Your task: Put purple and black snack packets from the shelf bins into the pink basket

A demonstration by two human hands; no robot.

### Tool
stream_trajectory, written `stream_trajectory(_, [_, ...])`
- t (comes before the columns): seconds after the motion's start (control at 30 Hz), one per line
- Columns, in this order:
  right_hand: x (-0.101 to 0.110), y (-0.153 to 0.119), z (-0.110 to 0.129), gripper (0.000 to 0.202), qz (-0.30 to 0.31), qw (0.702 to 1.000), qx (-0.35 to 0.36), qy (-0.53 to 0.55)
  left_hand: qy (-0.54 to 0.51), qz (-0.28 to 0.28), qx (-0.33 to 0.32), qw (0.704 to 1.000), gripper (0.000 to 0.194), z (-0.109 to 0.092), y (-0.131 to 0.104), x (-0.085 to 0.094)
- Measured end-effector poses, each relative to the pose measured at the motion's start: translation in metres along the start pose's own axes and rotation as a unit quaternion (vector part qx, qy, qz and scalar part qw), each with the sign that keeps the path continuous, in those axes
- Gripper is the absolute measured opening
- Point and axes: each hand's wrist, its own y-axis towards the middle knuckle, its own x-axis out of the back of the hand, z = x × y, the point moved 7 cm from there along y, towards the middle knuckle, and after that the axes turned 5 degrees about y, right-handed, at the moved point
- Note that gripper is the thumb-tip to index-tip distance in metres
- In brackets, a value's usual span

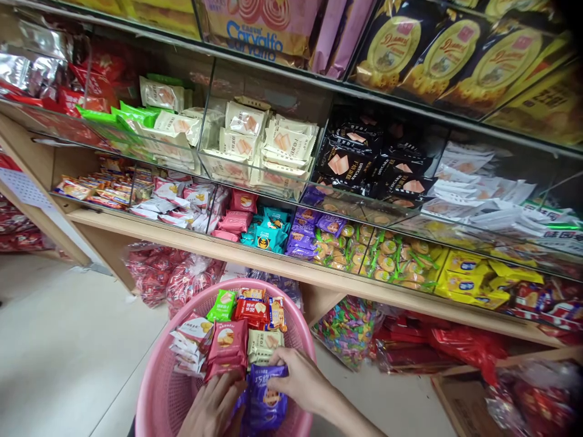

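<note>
A pink plastic basket [148,370] holds sorted piles of small wrapped snacks. With its thumb and fingers, my right hand [300,382] grips the upper part of a purple snack packet [268,403] at the basket's near side. My left hand [214,403] is curled beside it, its fingers against another purple packet that is mostly hidden. Just beyond the left fingers lie dark red packets [228,343]. White packets [191,346] are to their left and a cream packet [265,346] to their right. Green [221,305], red [252,311] and orange-blue [276,312] packets lie at the far side.
A shelf unit with clear dividers spans the view. Its lower row has teal packets [268,230], purple packets [303,230] and yellow packets [471,279]. Below the wooden edge [255,260] lie bags of candy [348,328] and a cardboard box [469,400] on the tiled floor [104,346].
</note>
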Motion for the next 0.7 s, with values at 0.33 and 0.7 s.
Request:
stream_trajectory(0.33, [-0.001, -0.014, 0.021, 0.052, -0.036, 0.995, 0.054, -0.072, -0.015, 0.027, 0.041, 0.999, 0.018, 0.002, -0.001, -0.012])
stream_trajectory(0.7, [-0.014, -0.017, 0.025, 0.018, -0.054, 0.983, 0.094, -0.149, -0.037, -0.035, 0.059, 0.997, 0.039, 0.005, -0.022, -0.033])
